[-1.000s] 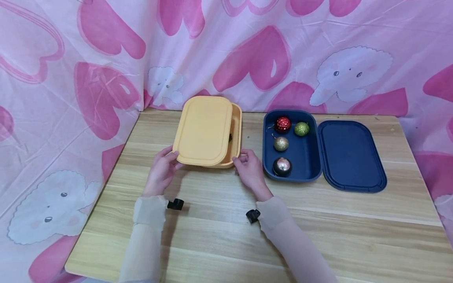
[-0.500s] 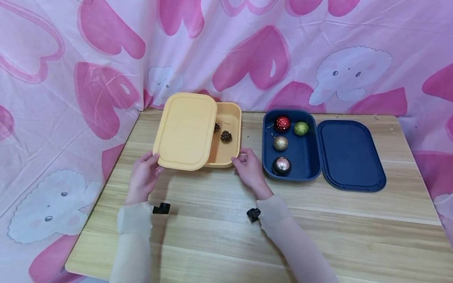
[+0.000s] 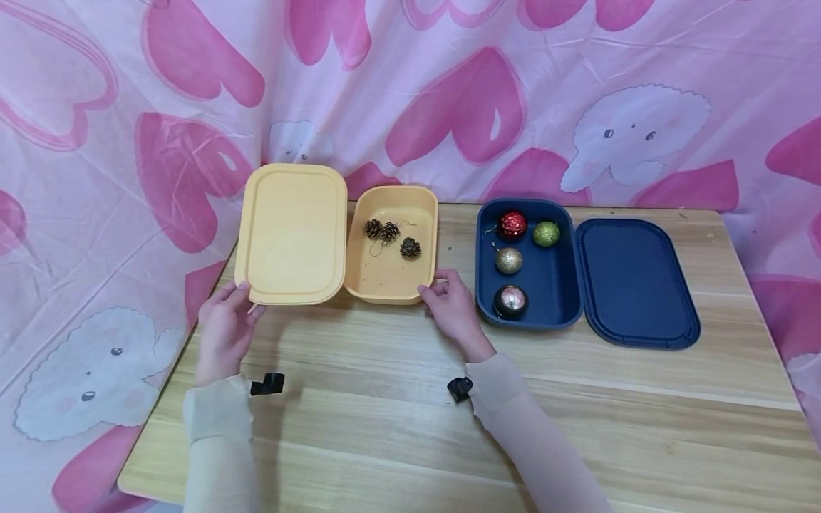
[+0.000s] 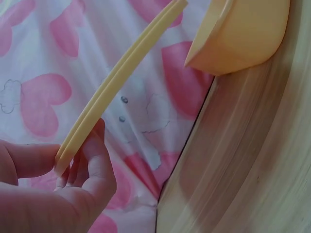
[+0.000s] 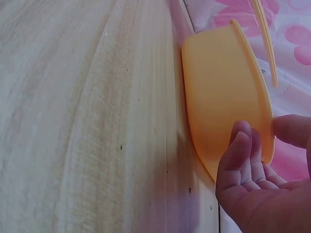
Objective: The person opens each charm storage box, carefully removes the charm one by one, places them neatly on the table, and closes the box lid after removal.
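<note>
My left hand pinches the near left corner of a yellow lid, thumb on top and fingers beneath. In the left wrist view the lid appears edge-on, raised above the wooden table. To its right stands the yellow box, uncovered, with several small pine cones inside, some with string loops. My right hand grips the box's near right corner. The right wrist view has the thumb at the rim of the box and the fingers curled against its outer wall.
Right of my right hand is a dark blue box with red, green, gold and shiny ball ornaments. A dark blue lid lies beside it. A pink heart-patterned cloth hangs along the table's back and left edges.
My left hand has drawn the yellow lid leftward off the yellow box, bringing the pine cones into view. The right hand has stayed at the box's corner.
</note>
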Motion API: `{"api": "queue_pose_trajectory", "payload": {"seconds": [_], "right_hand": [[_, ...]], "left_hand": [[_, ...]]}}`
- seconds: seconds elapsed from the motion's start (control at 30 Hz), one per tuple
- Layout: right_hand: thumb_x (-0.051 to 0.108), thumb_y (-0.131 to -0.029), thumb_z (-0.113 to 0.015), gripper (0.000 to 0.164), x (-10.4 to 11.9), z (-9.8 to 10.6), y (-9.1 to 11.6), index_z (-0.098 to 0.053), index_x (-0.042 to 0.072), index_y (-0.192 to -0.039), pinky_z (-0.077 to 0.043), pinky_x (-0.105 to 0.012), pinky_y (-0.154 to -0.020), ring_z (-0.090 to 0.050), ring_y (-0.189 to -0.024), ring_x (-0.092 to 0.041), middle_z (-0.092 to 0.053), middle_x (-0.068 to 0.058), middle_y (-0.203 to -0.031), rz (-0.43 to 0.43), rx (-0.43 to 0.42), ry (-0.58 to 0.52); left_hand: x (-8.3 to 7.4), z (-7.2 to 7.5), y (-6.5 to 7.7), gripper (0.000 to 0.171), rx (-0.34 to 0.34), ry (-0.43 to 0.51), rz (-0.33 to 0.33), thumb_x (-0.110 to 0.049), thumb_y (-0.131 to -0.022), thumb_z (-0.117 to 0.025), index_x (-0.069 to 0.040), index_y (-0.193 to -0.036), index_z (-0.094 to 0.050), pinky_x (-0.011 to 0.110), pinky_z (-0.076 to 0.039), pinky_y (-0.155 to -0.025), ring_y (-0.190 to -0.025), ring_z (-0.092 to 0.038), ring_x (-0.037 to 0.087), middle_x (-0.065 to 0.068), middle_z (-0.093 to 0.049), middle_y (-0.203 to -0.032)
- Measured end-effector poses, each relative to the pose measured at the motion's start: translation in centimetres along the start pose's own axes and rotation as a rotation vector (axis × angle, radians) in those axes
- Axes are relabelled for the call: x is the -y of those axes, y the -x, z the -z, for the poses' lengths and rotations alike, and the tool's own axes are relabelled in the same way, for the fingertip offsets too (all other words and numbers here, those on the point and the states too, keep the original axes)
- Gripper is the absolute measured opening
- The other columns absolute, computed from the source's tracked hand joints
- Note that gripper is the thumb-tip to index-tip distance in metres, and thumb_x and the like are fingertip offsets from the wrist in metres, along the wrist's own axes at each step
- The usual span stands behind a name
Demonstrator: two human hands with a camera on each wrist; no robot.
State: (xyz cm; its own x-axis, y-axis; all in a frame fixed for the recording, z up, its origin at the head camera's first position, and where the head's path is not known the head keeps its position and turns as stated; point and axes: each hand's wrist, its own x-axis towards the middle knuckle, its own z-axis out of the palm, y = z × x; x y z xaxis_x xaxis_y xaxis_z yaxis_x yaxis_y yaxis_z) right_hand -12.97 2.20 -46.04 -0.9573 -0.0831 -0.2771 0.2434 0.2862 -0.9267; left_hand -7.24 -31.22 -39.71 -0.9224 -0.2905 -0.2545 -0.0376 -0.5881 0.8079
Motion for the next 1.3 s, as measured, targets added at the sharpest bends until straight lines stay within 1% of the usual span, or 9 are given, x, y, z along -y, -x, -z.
{"api": "queue_pose_trajectory", "payload": {"seconds": [0.1,0.33,0.5,0.63,0.83,0.9,0.97,1.17,1.3], "right_hand": [[0.028,-0.092,-0.065,0.047,-0.1,0.0,-0.1,-0.048,0.008,-0.131,-0.05,-0.027,-0.06,-0.068,-0.076,-0.032,-0.067,-0.009,-0.089,-0.003,-0.001,0.001],[0.029,-0.092,-0.064,0.048,-0.1,0.1,-0.1,-0.047,0.007,-0.131,-0.05,-0.027,-0.062,-0.068,-0.076,-0.031,-0.068,-0.011,-0.091,-0.006,0.005,0.005],[0.029,-0.092,-0.065,0.048,-0.2,0.1,-0.1,-0.048,0.007,-0.131,-0.05,-0.027,-0.063,-0.068,-0.076,-0.031,-0.068,-0.011,-0.091,-0.007,0.005,0.002],[0.03,-0.092,-0.065,0.049,-0.2,0.1,-0.1,-0.048,0.007,-0.131,-0.049,-0.027,-0.063,-0.068,-0.076,-0.031,-0.067,-0.009,-0.09,-0.012,0.004,0.005],[0.029,-0.092,-0.065,0.049,-0.1,0.1,0.0,-0.047,0.007,-0.132,-0.05,-0.027,-0.063,-0.068,-0.076,-0.03,-0.067,-0.009,-0.09,-0.011,0.005,0.003],[0.029,-0.092,-0.065,0.048,-0.1,0.2,0.0,-0.048,0.007,-0.131,-0.05,-0.027,-0.064,-0.068,-0.076,-0.03,-0.067,-0.009,-0.089,-0.013,0.005,0.007],[0.03,-0.092,-0.065,0.048,-0.1,0.2,-0.1,-0.048,0.008,-0.131,-0.049,-0.027,-0.064,-0.068,-0.076,-0.029,-0.067,-0.008,-0.089,-0.015,0.004,0.011],[0.03,-0.092,-0.065,0.047,-0.2,0.1,-0.1,-0.049,0.007,-0.13,-0.05,-0.027,-0.063,-0.068,-0.076,-0.03,-0.067,-0.009,-0.089,-0.011,0.003,0.004],[0.029,-0.091,-0.066,0.047,-0.3,0.1,-0.2,-0.049,0.007,-0.129,-0.049,-0.026,-0.061,-0.068,-0.076,-0.031,-0.067,-0.009,-0.089,-0.002,0.002,-0.004]], "left_hand": [[-0.3,0.1,0.2,0.01,-0.027,0.013,-0.02,0.0,-0.095,-0.055,0.0,-0.105,-0.057,0.029,-0.055,-0.071,-0.081,-0.066,0.014,0.006,-0.068,-0.089],[-0.7,0.5,0.3,0.017,-0.096,0.0,-0.051,0.004,-0.091,-0.058,-0.001,-0.107,-0.06,0.03,-0.056,-0.067,-0.077,-0.068,0.016,0.008,-0.07,-0.088],[-0.8,0.3,0.1,0.021,-0.216,-0.064,-0.112,0.006,-0.087,-0.064,-0.001,-0.106,-0.059,0.027,-0.057,-0.062,-0.071,-0.066,0.015,0.007,-0.067,-0.082],[-0.9,0.0,0.0,0.023,-0.319,-0.081,-0.173,0.007,-0.083,-0.068,0.001,-0.103,-0.059,0.027,-0.058,-0.059,-0.068,-0.065,0.016,0.008,-0.068,-0.077],[-1.1,-0.2,-0.1,0.022,-0.396,-0.129,-0.277,0.006,-0.079,-0.073,0.001,-0.097,-0.061,0.027,-0.058,-0.058,-0.064,-0.066,0.016,0.009,-0.071,-0.072],[-1.2,-0.3,-0.1,0.02,-0.413,-0.176,-0.302,0.005,-0.079,-0.073,0.0,-0.095,-0.062,0.026,-0.059,-0.06,-0.065,-0.067,0.015,0.008,-0.072,-0.073],[-1.2,-0.4,-0.1,0.016,-0.436,-0.264,-0.328,0.004,-0.08,-0.073,-0.002,-0.092,-0.063,0.022,-0.058,-0.061,-0.067,-0.068,0.013,0.005,-0.072,-0.075],[-0.9,-0.8,0.1,0.012,-0.497,-0.589,-0.374,-0.007,-0.082,-0.075,-0.012,-0.086,-0.064,0.011,-0.053,-0.064,-0.071,-0.065,0.004,-0.009,-0.068,-0.075],[-0.6,-1.2,0.3,0.014,-0.504,-0.691,-0.399,-0.011,-0.081,-0.076,-0.015,-0.082,-0.063,0.008,-0.05,-0.064,-0.069,-0.062,0.001,-0.011,-0.066,-0.074]]}}
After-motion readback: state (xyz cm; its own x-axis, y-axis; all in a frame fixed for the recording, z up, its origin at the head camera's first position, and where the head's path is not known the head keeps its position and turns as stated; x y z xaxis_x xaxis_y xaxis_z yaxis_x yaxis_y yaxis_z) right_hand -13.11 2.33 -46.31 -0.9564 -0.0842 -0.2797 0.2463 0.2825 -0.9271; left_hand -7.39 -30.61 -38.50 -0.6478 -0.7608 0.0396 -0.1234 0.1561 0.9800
